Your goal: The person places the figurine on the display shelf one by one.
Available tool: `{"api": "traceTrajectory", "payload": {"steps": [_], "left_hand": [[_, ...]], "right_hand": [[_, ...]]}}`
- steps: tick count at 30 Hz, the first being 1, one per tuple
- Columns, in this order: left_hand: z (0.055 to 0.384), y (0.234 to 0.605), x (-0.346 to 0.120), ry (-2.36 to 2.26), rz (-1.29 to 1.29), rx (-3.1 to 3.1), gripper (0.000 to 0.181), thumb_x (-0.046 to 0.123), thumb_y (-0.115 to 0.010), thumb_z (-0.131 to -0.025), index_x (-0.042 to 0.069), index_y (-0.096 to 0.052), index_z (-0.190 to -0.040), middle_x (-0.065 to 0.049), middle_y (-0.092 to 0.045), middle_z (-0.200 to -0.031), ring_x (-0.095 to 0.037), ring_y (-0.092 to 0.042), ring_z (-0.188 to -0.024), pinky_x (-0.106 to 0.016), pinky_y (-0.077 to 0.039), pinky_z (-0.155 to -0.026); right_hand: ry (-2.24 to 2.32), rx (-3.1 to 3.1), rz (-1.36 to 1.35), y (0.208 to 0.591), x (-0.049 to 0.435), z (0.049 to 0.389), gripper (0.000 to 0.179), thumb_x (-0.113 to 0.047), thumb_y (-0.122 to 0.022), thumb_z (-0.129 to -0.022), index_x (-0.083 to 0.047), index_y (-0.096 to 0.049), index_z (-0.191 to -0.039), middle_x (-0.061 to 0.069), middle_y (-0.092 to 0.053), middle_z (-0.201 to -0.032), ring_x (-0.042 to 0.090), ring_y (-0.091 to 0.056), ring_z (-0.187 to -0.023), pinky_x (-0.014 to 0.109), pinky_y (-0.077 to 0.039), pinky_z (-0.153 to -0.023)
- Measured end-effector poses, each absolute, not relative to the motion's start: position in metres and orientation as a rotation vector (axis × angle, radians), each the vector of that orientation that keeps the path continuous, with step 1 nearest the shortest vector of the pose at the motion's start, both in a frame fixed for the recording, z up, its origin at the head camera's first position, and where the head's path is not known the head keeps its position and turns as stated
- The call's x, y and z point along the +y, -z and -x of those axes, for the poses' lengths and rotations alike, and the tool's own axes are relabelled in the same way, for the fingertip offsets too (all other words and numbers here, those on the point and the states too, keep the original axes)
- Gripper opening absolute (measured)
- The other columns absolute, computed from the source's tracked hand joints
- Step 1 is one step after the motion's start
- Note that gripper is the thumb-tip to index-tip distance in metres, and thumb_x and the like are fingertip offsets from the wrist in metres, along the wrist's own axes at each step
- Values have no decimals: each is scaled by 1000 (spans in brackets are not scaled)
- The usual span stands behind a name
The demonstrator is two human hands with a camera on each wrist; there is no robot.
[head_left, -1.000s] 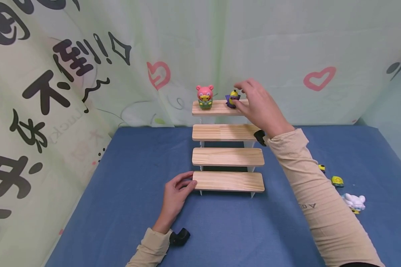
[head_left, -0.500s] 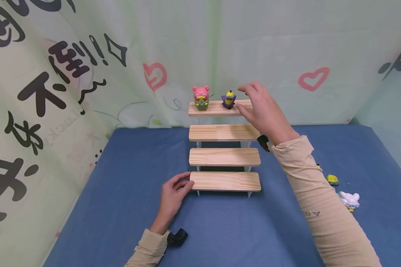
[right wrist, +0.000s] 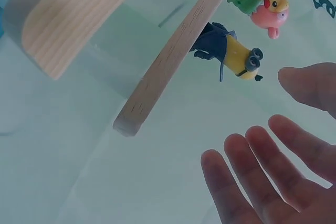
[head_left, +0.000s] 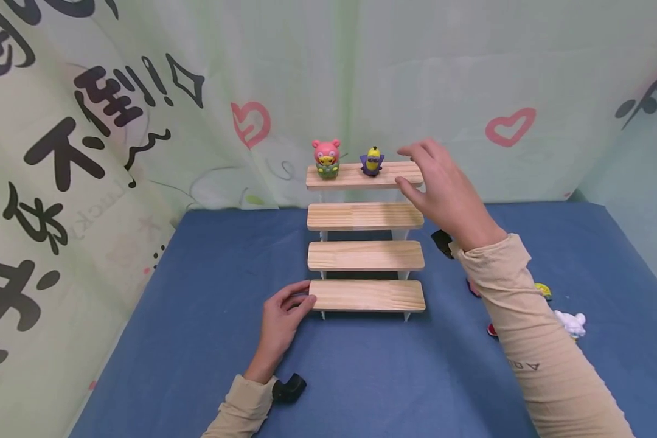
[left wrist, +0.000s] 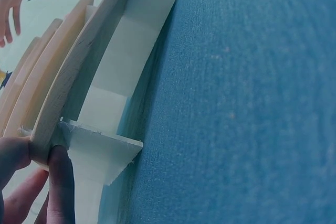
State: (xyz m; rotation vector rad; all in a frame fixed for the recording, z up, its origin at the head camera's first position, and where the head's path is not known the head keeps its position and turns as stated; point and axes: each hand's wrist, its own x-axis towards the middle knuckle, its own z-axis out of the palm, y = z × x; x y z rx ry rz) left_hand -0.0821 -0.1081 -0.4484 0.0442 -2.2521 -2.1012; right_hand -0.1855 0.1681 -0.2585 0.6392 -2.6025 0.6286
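Observation:
A wooden four-step display stand (head_left: 367,295) stands on the blue table. My left hand (head_left: 281,319) grips the left end of its lowest board, thumb and fingers on either side of the wood (left wrist: 43,142). On the top board stand a pink-headed figurine in green (head_left: 327,159) and, to its right, a yellow minion figurine with a dark purple cape (head_left: 372,162). My right hand (head_left: 443,188) is just right of the minion, fingers spread and holding nothing; in the right wrist view a gap separates the fingers from the minion (right wrist: 239,56).
Right of the stand, partly behind my right sleeve (head_left: 542,340), lie a white figurine (head_left: 572,322), a yellow piece (head_left: 544,291) and a small red item (head_left: 492,330). A printed curtain (head_left: 416,79) hangs close behind the stand.
My right hand has let go of the minion and drawn back to the right, leaving it upright on the top board. The left hand keeps its grip on the lowest board.

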Motion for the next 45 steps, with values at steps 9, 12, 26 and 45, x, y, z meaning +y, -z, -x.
{"api": "traceTrajectory", "payload": {"steps": [9,12,26,45], "left_hand": [[82,448,-109,2083,-52,-2269,36,12,-75,-89,3,-67,-124,-14,-68,-121,-23,-70,-99,-21,-56,-83],[82,448,-109,2083,-55,-2274,36,12,-75,-89,3,-67,-124,-14,-68,-122,-23,-70,-100,-21,-56,-83],[82,447,-108,2086,-64,-2279,37,12,-75,-89,4,-67,-124,-14,-67,-122,-24,-70,-100,-21,-56,-83],[82,447,-108,2075,-63,-2284,36,12,-75,-89,4,-68,-124,-14,-68,-122,-19,-70,-99,-20,-56,-82]], "right_hand": [[-602,-2568,-652,267,179,178,39,-3,-69,-91,7,-56,-127,23,-54,-122,36,-50,-110,51,-47,-91],[-594,-2576,-636,270,183,175,39,-3,-69,-91,7,-57,-127,23,-54,-121,35,-50,-107,51,-47,-88],[-564,-2616,-604,282,199,161,43,-4,-71,-90,6,-56,-129,23,-54,-124,37,-51,-115,54,-47,-94],[-495,-2718,-507,297,221,129,45,-5,-74,-87,3,-57,-128,21,-54,-121,36,-51,-112,55,-50,-88]]}}
